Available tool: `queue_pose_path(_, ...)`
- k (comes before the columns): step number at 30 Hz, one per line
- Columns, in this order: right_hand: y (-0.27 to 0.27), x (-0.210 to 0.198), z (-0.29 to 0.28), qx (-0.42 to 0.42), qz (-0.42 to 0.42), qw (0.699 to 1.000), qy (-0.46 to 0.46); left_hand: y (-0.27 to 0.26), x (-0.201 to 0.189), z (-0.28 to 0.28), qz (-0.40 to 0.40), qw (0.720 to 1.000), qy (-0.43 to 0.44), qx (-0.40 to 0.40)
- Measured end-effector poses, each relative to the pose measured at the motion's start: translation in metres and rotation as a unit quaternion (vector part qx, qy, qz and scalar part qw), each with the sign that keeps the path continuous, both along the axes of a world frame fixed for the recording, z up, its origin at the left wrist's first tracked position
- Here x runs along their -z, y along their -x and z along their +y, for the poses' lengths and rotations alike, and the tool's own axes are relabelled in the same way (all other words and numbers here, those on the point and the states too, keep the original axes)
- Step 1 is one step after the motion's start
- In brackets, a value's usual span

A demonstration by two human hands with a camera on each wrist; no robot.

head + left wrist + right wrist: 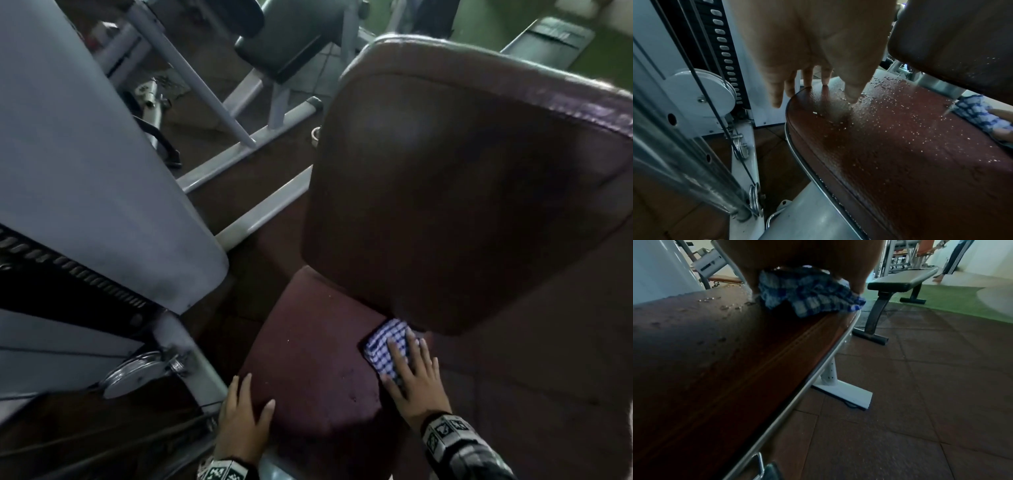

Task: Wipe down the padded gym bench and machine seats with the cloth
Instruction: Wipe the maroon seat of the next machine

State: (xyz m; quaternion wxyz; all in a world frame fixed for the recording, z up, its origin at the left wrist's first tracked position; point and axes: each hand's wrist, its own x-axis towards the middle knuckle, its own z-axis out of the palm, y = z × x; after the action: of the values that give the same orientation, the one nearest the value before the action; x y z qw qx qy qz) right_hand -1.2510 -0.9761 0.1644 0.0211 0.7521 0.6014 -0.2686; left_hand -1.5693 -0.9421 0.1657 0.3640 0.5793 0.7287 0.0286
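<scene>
Gym — weight-stack machine (pixel 723 53), padded maroon seat (pixel 308 370), flat bench (pixel 900 280), rubber floor tiles (pixel 920 386).

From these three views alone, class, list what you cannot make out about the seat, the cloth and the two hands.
- Seat: its rear strip, in the head view, lies under the backrest.
- Cloth: in the right wrist view the right hand covers its top; how it is folded is unclear.
- Left hand: in the left wrist view the fingertips blur against the seat edge, so contact is uncertain.
- Droplets: too small to identify the liquid.
</scene>
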Motion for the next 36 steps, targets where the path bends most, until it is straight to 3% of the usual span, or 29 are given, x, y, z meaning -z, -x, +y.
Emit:
queue_pose_path(6,0.010,0.002,-0.018,-0.080,-0.048,0.995,-0.046,0.003,0.016,0.002,-0.032,0.999,-0.027,-0.002)
queue_pose_path(10,0.015,0.007,0.015,-0.143,-0.071,0.983,-0.084,0.000,0.025,-0.003,-0.010,0.999,-0.040,-0.009)
queue_pose_path(16,-0.025,0.006,0.068,-0.062,-0.094,0.992,-0.058,-0.001,0.032,-0.007,0.000,0.997,-0.076,0.001)
queue_pose_path(19,-0.053,0.013,0.054,-0.109,-0.100,0.989,0.011,0.000,0.030,-0.007,-0.004,0.997,-0.073,0.002)
queue_pose_path(20,-0.058,0.023,0.040,-0.117,-0.111,0.987,-0.005,0.000,0.030,-0.007,-0.005,0.997,-0.072,0.002)
queue_pose_path(23,-0.040,0.026,0.002,-0.155,-0.104,0.981,-0.056,0.000,0.033,-0.007,-0.008,0.997,-0.080,-0.003)
queue_pose_path(26,-0.005,0.010,-0.009,-0.157,-0.044,0.984,-0.071,0.002,0.037,-0.006,-0.007,0.997,-0.080,-0.001)
queue_pose_path(30,0.014,0.008,0.026,-0.166,-0.036,0.981,-0.095,0.001,0.036,-0.005,-0.010,0.997,-0.081,-0.002)
queue_pose_path(33,0.006,-0.001,0.063,-0.114,-0.055,0.988,-0.085,0.000,0.035,-0.005,-0.011,0.997,-0.077,-0.002)
queue_pose_path(36,-0.016,-0.005,0.065,-0.061,-0.054,0.993,-0.080,0.001,0.035,-0.006,-0.015,0.997,-0.072,-0.003)
